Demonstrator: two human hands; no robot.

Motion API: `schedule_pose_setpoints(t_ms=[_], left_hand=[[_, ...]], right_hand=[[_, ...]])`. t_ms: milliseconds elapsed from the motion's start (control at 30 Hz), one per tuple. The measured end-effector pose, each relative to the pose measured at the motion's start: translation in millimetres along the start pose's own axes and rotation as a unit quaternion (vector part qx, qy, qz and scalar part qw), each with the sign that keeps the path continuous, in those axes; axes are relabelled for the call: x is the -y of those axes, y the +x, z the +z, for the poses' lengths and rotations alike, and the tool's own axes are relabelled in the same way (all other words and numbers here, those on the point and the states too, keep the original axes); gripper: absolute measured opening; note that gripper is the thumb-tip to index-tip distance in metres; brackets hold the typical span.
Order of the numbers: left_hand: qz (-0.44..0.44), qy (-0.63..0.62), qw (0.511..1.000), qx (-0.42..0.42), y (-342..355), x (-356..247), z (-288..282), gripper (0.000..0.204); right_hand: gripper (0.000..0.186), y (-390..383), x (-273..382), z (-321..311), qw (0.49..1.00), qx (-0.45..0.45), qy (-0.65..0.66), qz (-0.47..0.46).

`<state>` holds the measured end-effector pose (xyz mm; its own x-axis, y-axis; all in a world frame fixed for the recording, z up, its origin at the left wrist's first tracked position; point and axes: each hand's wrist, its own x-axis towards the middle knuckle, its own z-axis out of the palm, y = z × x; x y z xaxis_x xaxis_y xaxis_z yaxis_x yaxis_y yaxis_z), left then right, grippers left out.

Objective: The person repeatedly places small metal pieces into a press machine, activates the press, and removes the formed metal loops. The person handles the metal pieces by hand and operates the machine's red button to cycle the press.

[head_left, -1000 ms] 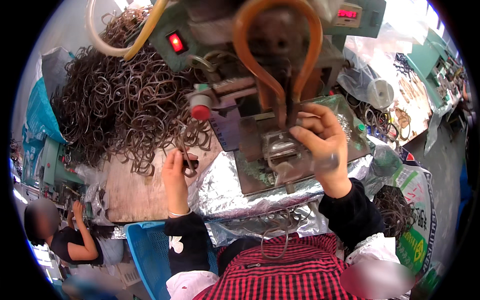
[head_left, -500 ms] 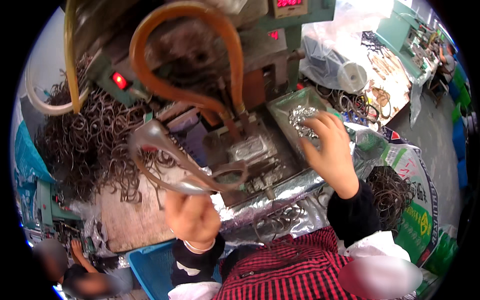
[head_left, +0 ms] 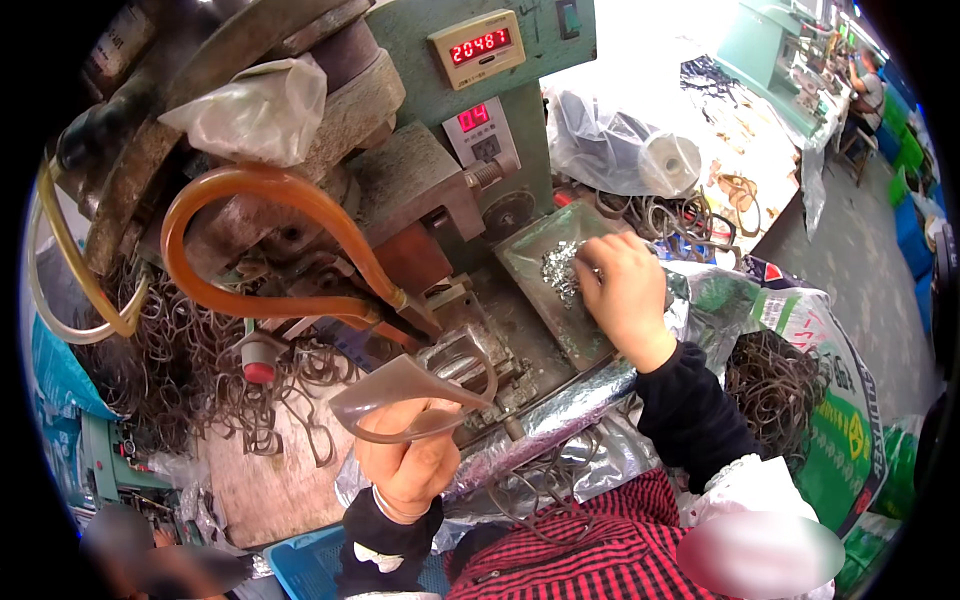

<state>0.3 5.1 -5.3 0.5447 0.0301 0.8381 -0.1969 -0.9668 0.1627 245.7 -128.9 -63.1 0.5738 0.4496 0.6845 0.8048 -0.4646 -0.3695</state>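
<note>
In our left hand [head_left: 408, 468] we pinch a brown loop [head_left: 372, 395], the fingers pressed together at its lower edge. The loop's broad, flat band lies just above that hand, and its narrower end reaches to the right, in front of a metal fixture [head_left: 455, 355]; we cannot tell whether the two touch.

Our right hand [head_left: 628, 300] bends its fingers down over small shiny metal pieces [head_left: 560, 268], which lie in a shallow green tray [head_left: 583, 338] just left of and below those fingers. The fingers are curled together, but we cannot tell whether they pinch any piece.

Above our left hand an orange hose [head_left: 235, 180] curves down to the fixture, and to that hand's upper left sits a red button [head_left: 258, 372]. Farther left is a heap of brown loops [head_left: 180, 365], a few of them spread on the wooden surface [head_left: 262, 490] left of the same hand. Below the left hand we see a blue basket [head_left: 305, 562].

Beyond our right hand, above it, lies a roll in clear plastic [head_left: 625, 155]. To that hand's lower right, more dark loops [head_left: 775, 395] fill a green and white sack [head_left: 838, 460]. Silver foil [head_left: 612, 452] hangs below, between our two hands.
</note>
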Motion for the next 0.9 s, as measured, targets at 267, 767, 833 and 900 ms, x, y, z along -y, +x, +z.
schedule_pose_setpoints(t_ms=[267,767,833,900], left_hand=[[-0.047,-0.092,0.994,0.032,-11.9,12.7,-2.2,0.022],[-0.523,-0.103,0.831,-0.158,-108.3,120.9,1.7,0.035],[-0.535,-0.146,0.816,-0.162,-109.9,129.2,7.2,0.033],[-0.52,-0.152,0.819,-0.19,-107.9,132.0,11.7,0.031]], right_hand=[[0.009,-4.9,-6.2,4.0,0.991,-0.003,0.122,0.057],[0.014,-23.9,18.8,-9.8,0.916,0.026,0.356,0.182],[0.014,-20.7,30.2,-12.1,0.915,0.033,0.36,0.178],[0.013,-20.7,33.4,-12.6,0.913,0.041,0.369,0.168]])
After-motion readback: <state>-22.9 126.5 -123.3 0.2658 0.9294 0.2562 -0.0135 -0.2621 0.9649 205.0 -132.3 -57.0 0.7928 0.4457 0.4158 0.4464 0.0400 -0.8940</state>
